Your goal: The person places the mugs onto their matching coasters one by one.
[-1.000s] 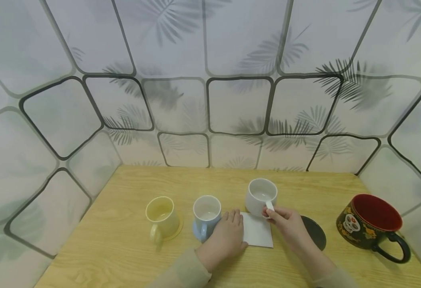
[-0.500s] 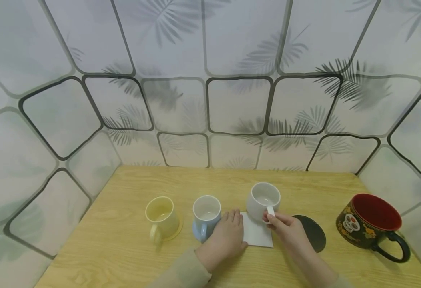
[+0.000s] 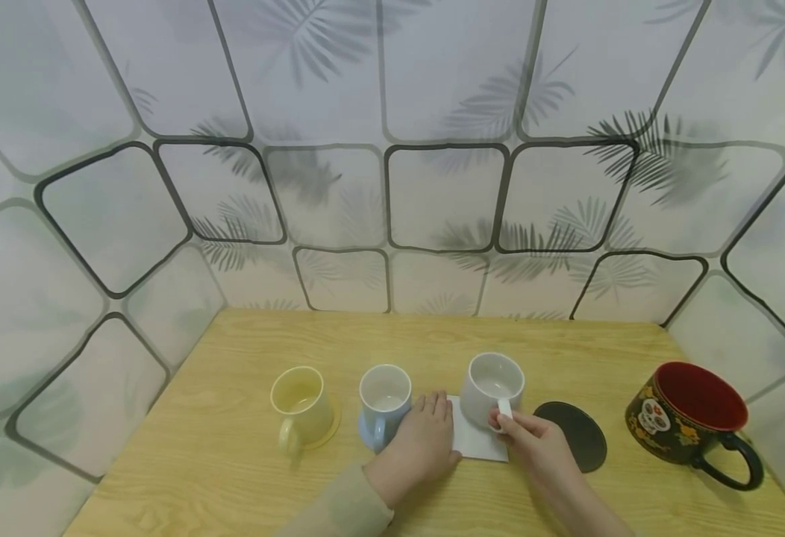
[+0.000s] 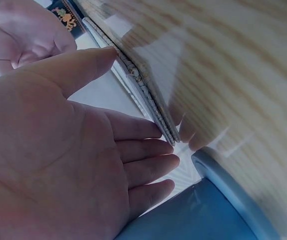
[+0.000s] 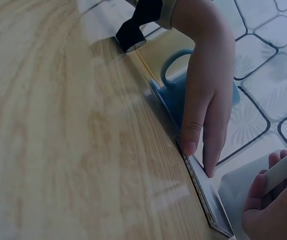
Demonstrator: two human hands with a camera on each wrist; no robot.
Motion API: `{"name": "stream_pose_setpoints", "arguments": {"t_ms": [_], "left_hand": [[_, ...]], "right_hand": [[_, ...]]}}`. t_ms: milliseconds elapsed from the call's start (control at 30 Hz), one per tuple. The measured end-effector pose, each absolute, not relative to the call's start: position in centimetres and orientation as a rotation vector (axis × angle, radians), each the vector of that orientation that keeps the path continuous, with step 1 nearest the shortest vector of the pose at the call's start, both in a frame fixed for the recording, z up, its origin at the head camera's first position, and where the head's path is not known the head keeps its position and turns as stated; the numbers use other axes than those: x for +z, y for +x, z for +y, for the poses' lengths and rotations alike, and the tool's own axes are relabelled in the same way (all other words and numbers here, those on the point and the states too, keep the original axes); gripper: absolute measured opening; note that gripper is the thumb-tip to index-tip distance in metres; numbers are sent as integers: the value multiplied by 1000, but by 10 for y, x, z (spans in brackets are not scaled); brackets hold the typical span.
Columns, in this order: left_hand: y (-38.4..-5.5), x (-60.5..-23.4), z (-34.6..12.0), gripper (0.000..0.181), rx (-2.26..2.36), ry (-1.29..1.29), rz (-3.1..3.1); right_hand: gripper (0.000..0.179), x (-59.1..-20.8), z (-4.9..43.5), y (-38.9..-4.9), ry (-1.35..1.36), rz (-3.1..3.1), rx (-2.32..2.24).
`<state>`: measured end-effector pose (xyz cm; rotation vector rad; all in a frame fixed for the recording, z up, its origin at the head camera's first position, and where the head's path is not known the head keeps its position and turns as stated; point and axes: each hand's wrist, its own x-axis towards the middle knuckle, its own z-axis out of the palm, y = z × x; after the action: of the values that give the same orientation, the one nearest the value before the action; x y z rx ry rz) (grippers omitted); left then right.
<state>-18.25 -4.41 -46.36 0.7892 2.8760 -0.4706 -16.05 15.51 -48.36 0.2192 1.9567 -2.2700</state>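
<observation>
My right hand pinches the handle of a white mug, upright over the back part of a white square coaster. In the right wrist view, fingers and thumb close round the handle. With its fingers straight, my left hand lies along the coaster's left side. Its thumb and fingertips touch the coaster's thin layered edge in the left wrist view. Just left of that hand stands a mug with a blue lower part, on a round blue coaster.
A yellow mug stands on a round yellow coaster at left. Right of my right hand lies a round black coaster. A large black mug with a skull pattern and red inside stands far right. Patterned walls enclose the wooden table.
My right hand has brought the white mug down and nearer, over the white coaster, uncovering more of the black coaster. The left hand has stayed in place.
</observation>
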Motion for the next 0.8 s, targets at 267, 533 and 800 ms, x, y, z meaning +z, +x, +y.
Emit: {"name": "stream_pose_setpoints", "arguments": {"t_ms": [267,533,800], "left_hand": [[-184,-466,-44,81,-453,790,2879],[-183,-464,-44,80,-434,788,2887],[-182,-461,-45,80,-415,796,2892]], "right_hand": [[18,-484,154,-150,276,1994,-2184],[18,-488,150,-140,247,2037,-2175],[26,-486,145,-134,259,2063,-2142]]}}
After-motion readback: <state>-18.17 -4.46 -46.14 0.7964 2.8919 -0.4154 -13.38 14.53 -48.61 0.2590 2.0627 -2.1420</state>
